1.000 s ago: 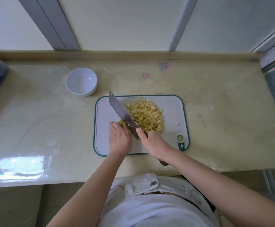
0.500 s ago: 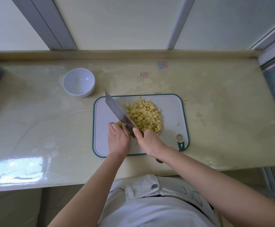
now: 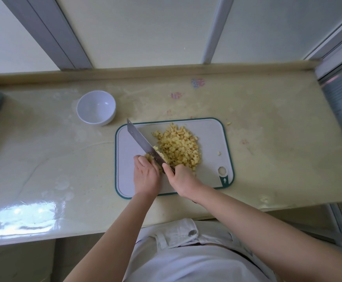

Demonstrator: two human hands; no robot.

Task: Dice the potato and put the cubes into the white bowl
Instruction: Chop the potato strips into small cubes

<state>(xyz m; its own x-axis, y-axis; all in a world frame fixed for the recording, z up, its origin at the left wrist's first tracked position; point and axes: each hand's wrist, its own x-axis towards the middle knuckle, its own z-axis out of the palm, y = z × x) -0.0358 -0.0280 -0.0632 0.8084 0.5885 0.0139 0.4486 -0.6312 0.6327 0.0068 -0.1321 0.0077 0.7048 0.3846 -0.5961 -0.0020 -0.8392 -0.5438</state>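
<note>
Glossy pale-yellow counter (image 3: 267,123), smeared, with glare at seven o'clock, below frosted window panes (image 3: 145,31) in grey frames. Near the front edge, a white cutting board (image 3: 210,135) rimmed in green. At ten o'clock from the board and apart from it, the white bowl (image 3: 96,107), upright. Mid-board, a heap of small yellow potato cubes (image 3: 178,145). Left hand (image 3: 146,176) curled over the uncut potato piece (image 3: 148,157). Right hand (image 3: 181,178) gripping the knife (image 3: 141,140), blade pointing to eleven o'clock, between piece and heap.
</note>
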